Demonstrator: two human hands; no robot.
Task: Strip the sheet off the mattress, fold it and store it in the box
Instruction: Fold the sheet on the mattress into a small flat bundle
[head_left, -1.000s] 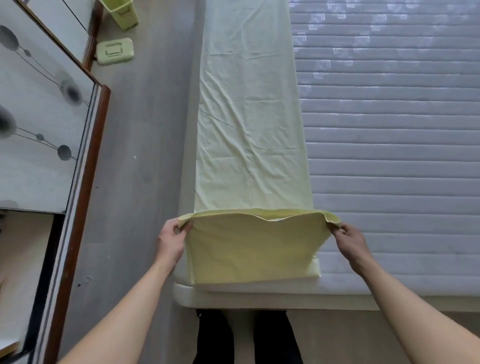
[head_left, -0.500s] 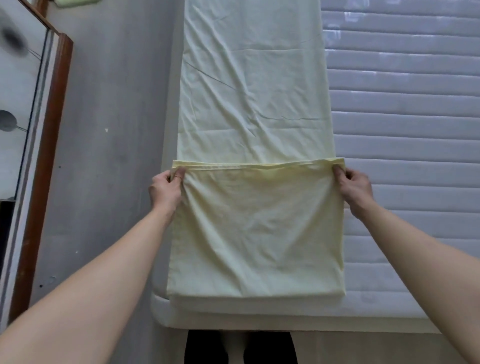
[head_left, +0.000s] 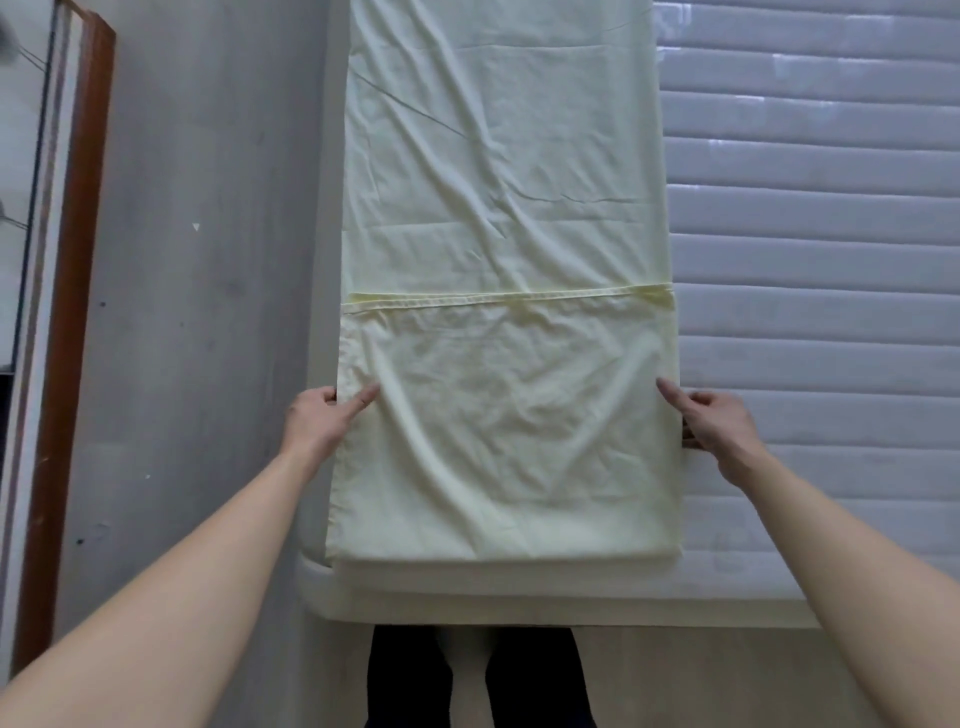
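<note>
The quilted mattress (head_left: 810, 291) fills the frame from 12 to 4 o'clock, and the pale yellow sheet (head_left: 504, 208) lies on it as a long strip, its near end folded over toward 6. The left hand (head_left: 317, 418) at 9 o'clock and the right hand (head_left: 714, 421) at 3 pinch the fold's side edges, forefingers straight on the cloth.

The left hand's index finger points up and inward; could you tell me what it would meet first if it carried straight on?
Only more sheet: the left hand already touches it.
</note>
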